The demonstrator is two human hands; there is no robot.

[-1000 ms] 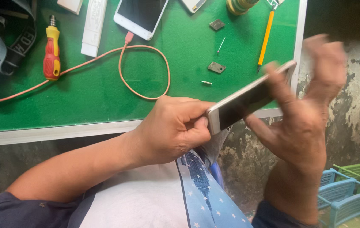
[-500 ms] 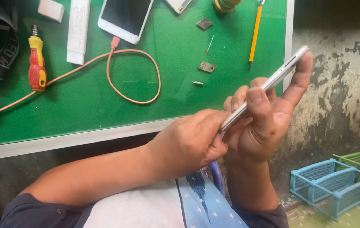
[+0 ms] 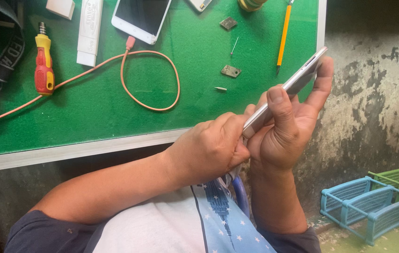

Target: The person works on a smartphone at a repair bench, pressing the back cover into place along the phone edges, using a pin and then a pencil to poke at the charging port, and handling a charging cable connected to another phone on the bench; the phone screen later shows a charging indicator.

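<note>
A thin, rigid, slippery phone (image 3: 287,89), right of centre, is clasped edgewise by the right hand (image 3: 288,126); its lower end is pinched by the left hand (image 3: 208,147).

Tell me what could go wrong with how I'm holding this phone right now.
The phone is held past the green table's edge, over the floor; a slip of the right hand could drop it. The left hand presses its lower end, so it might twist or bend.

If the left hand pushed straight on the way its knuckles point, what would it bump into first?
Most likely the silver phone: the left hand already presses at its lower end, with the right hand holding it just behind. Depth is hard to judge, but nothing else lies between them.
</note>
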